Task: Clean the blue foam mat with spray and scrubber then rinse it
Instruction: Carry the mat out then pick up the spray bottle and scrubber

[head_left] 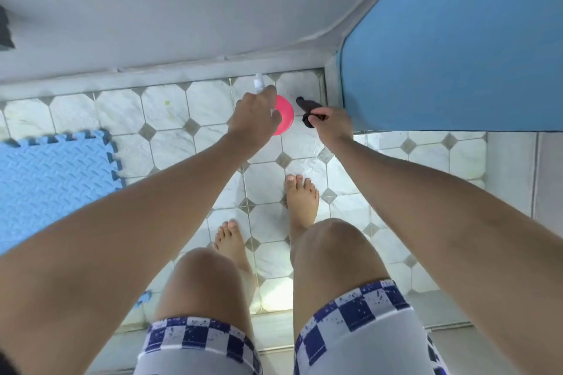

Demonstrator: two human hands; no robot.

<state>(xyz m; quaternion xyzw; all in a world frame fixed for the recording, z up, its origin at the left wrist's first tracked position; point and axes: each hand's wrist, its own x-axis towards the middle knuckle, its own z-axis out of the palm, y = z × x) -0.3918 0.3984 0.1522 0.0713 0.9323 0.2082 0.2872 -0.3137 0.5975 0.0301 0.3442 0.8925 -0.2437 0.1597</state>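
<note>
The blue foam mat (51, 179) lies flat on the tiled floor at the left, its jigsaw edge facing the middle. My left hand (254, 119) reaches forward near the far wall and grips a spray bottle (284, 116) with a pink body and a white nozzle poking out above my fingers. Just to the right, my right hand (332, 123) is closed on the dark handle of a scrubber (306, 106), low by the floor next to the blue door. Both hands are well away from the mat.
A blue door panel (457, 49) fills the upper right, with a grey wall (182, 9) across the top. My bare feet (301, 201) stand on wet white octagonal tiles. A dark object (6, 30) sits at the far left edge.
</note>
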